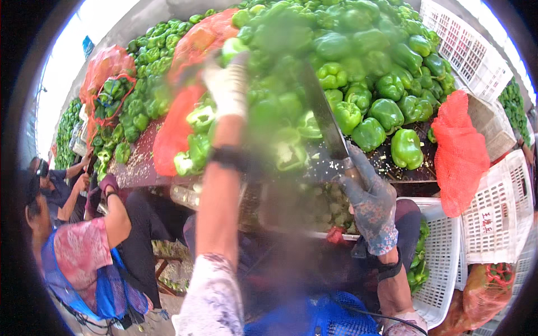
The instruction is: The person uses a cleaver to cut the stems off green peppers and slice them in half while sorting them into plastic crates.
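My right hand (370, 196), in a grey patterned glove, is closed round the handle of a large knife (324, 115). The blade points up and away over the peppers. My left hand (227, 84), in a white glove, reaches forward at the left of the pile. Motion smears its fingers; a pale green bell pepper (232, 48) shows right at the fingertips, and whether it is gripped I cannot tell. Cut bell peppers (290, 155) with pale insides lie on the table between my hands. A whole bell pepper (407, 149) sits right of the knife. A blurred smudge veils the middle.
A large heap of green bell peppers (386, 50) covers the far table. Red mesh bags (457, 151) lie at right and left. White plastic crates (487, 210) stand at the right, one (440, 257) beside my leg holding peppers. Co-workers (78, 235) sit at the left.
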Demonstrator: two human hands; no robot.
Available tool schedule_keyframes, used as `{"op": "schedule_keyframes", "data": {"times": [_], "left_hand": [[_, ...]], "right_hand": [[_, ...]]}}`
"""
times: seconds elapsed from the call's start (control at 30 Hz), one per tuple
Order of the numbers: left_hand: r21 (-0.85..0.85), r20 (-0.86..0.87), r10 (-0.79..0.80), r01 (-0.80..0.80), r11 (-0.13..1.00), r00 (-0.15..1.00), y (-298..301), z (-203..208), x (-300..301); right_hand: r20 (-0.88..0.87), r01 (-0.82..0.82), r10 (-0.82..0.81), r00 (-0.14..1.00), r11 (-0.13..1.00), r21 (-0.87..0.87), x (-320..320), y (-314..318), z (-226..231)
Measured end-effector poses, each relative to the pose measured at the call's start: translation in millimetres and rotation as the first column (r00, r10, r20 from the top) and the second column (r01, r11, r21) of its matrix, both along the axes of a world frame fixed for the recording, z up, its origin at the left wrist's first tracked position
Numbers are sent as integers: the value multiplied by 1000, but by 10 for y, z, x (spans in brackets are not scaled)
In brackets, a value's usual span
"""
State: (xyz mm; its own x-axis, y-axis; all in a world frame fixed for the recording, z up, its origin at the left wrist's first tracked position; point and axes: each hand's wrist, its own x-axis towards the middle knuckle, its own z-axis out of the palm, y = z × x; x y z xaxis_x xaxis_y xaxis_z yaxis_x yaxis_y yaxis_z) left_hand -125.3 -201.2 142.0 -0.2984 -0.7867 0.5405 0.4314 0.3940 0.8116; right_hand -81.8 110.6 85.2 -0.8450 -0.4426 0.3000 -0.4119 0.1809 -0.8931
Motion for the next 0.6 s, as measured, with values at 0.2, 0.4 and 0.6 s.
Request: {"op": "schedule_keyframes", "data": {"times": [0.2, 0.4, 0.6], "left_hand": [[-725, 537, 623, -66, 685, 569, -937, 45, -738], [217, 766, -266, 153, 964, 586, -441, -459, -1787], [243, 551, -175, 44, 969, 816, -705, -795, -2067]], "right_hand": [[284, 122, -127, 950, 992, 38, -194, 32, -184], [279, 174, -195, 940, 980, 98, -303, 189, -452], [220, 90, -85, 972, 996, -12, -300, 294, -435]]}}
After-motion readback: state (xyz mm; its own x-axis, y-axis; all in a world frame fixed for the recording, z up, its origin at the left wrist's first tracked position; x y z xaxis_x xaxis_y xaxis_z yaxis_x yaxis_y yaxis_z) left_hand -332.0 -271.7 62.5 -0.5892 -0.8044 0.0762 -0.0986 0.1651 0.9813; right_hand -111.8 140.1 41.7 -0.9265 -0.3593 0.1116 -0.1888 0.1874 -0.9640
